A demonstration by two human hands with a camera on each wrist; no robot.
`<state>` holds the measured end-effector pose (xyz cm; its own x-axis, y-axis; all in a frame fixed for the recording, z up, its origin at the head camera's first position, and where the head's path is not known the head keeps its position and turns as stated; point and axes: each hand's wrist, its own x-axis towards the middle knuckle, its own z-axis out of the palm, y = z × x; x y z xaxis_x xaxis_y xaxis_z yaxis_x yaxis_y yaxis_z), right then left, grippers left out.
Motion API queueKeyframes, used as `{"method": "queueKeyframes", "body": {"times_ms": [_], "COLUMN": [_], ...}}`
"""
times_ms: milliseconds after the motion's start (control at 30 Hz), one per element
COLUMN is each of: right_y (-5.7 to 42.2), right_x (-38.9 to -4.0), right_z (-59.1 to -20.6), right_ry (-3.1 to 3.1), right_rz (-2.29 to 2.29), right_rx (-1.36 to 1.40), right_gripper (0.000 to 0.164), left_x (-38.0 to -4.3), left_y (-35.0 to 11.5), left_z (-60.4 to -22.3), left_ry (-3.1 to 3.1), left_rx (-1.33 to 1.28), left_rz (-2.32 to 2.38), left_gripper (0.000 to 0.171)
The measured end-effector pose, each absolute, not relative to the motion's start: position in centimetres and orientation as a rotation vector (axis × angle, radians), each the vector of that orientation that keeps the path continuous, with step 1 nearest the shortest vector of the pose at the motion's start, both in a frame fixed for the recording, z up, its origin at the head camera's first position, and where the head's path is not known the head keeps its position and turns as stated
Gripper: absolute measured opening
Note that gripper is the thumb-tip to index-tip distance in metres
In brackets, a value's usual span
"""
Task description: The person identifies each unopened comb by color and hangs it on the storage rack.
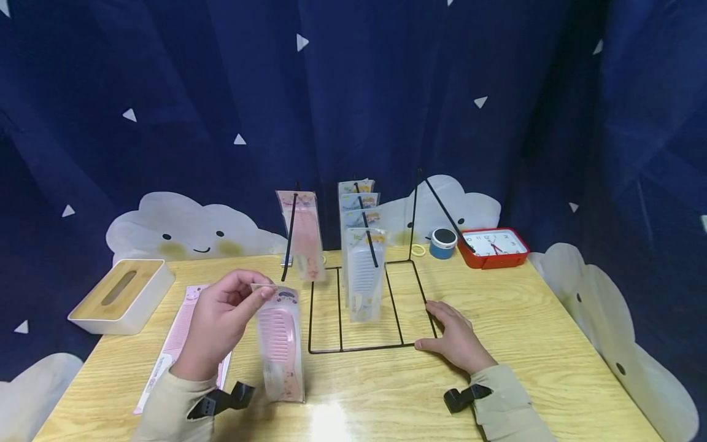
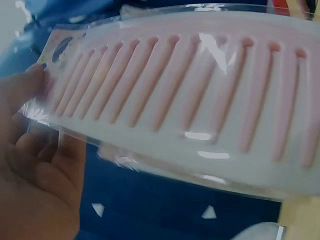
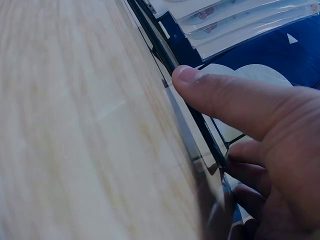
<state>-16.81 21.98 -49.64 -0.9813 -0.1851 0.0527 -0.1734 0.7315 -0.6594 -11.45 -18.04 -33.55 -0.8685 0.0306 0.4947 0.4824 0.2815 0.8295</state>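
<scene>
My left hand [image 1: 223,316] pinches the top of a clear-packaged pink comb [image 1: 280,341] between thumb and fingers. The comb hangs upright over the table, left of a black wire display rack [image 1: 364,350]. Close up in the left wrist view, the comb's pink teeth [image 2: 170,82] show through shiny plastic, with the thumb near the package's hang hole. My right hand [image 1: 454,336] holds the front right corner of the rack's base, its thumb [image 3: 200,82] on the front bar. On the rack's left hook hangs another pink comb [image 1: 306,239]; several packaged combs [image 1: 364,276] line the middle hook.
More pink comb packages [image 1: 177,334] lie flat under my left forearm. A white tissue box [image 1: 127,301] with a wooden lid stands at the far left. Behind the rack's right side are a blue cylinder [image 1: 442,244], a yellow ring [image 1: 418,250] and a red clock [image 1: 493,248].
</scene>
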Motion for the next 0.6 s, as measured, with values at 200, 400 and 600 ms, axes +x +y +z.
{"method": "queueKeyframes", "body": {"times_ms": [200, 400, 600], "right_y": [22.0, 22.0, 22.0], "right_x": [-16.8, -16.7, -16.8], "right_z": [-49.6, -49.6, -49.6], "right_ry": [2.913, 2.913, 2.919], "right_rz": [-1.100, -1.101, -1.111], "right_rx": [-0.303, -0.305, -0.318], "right_gripper": [0.095, 0.095, 0.094], "left_x": [-10.6, -10.8, -11.2], "left_y": [-16.7, -15.9, -15.7], "left_z": [-32.3, -31.4, -31.3], "left_ry": [-2.054, -2.042, -2.092], "left_rx": [-0.563, -0.525, -0.427], "left_rz": [-1.598, -1.600, -1.645], "left_gripper": [0.011, 0.007, 0.004]}}
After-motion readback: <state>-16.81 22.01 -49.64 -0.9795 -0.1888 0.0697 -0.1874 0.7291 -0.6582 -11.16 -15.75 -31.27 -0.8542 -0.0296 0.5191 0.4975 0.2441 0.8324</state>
